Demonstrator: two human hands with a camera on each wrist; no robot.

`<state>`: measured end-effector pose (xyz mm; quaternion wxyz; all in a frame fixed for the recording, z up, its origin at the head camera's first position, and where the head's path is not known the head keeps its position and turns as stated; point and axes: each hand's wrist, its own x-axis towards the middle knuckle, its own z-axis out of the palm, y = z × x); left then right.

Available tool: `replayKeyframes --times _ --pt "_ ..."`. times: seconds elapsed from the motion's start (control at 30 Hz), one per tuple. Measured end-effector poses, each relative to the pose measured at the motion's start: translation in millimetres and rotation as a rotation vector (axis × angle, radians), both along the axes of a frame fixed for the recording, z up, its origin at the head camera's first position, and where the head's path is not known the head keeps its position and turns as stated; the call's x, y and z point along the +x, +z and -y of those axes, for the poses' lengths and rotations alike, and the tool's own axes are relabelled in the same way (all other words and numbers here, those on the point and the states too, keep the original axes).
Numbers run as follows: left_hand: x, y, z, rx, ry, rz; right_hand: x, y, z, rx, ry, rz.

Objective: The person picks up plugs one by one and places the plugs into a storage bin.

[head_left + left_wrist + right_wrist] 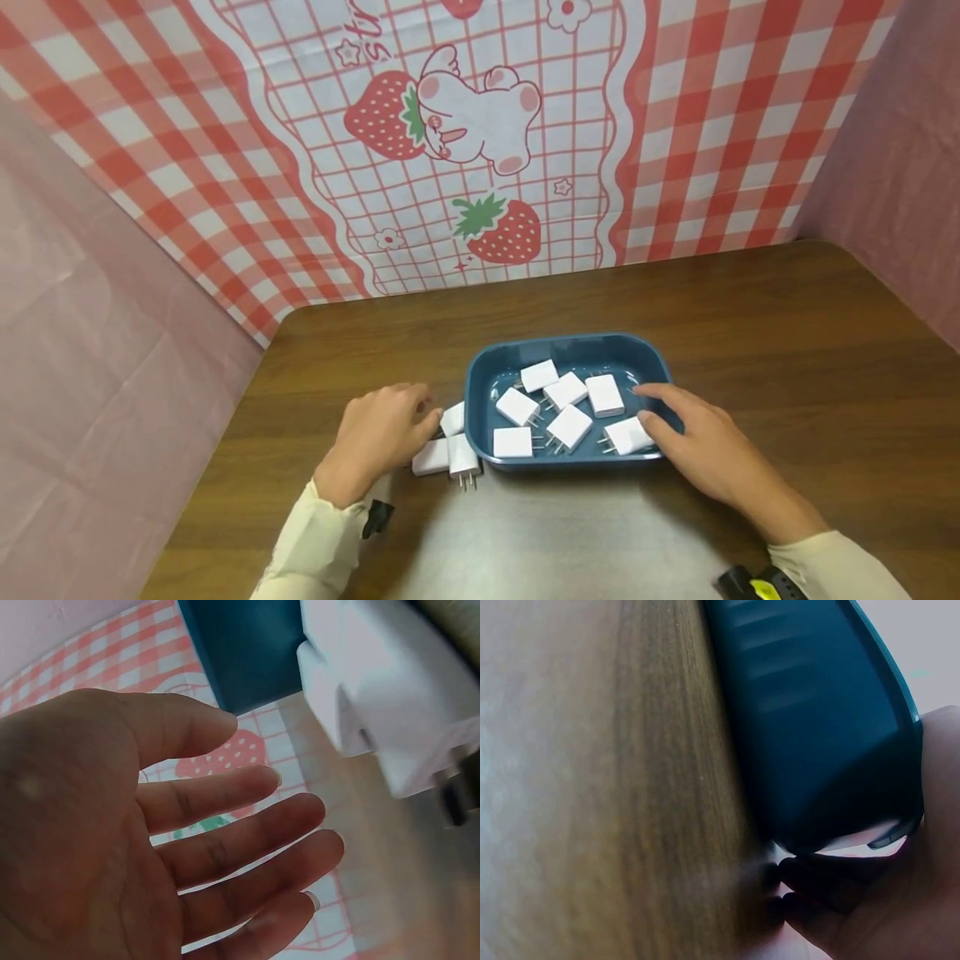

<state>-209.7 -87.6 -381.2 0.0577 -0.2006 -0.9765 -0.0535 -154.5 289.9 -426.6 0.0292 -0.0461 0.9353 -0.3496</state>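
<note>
A blue plastic tray (570, 461) on the table contains several white charger plugs (513, 442), scattered with metal prongs pointing different ways. Three more white charger plugs (463, 457) lie against the tray's outer left end. Just left of these is my left hand (382, 433), its fingers spread and relaxed with nothing in the palm, as the left wrist view shows. At the tray's right end, my right hand (697, 437) grips the wall: thumb and index finger reach inside over the rim, while other fingers (810, 915) are outside below it. The thumb tip is beside a charger plug (628, 435).
The brown wooden table (787, 375) extends on both sides of the tray. Behind it hangs a red-and-white checked cloth (690, 125) with strawberry prints. Pink cloth (90, 333) hangs at the left and right sides.
</note>
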Motion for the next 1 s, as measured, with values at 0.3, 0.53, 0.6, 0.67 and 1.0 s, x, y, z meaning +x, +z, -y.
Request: replayKeyframes --times 0.3,0.53,0.6,0.67,1.0 --pt "12.9 -15.9 6.5 0.02 -0.019 0.026 -0.7 0.3 -1.1 -0.001 0.005 0.01" --pt "23.0 -23.5 12.9 0.049 -0.048 0.019 -0.6 0.0 -0.8 -0.002 0.004 -0.01" --pt "24.9 -25.4 14.3 0.052 -0.056 0.021 -0.4 0.0 -0.8 -0.004 0.004 -0.014" --pt "26.8 -27.0 15.6 0.048 -0.059 0.027 -0.4 0.2 -0.6 -0.004 0.004 -0.017" --pt "32.1 -33.2 19.7 0.031 -0.067 0.014 -0.5 0.4 -0.8 0.002 0.007 -0.004"
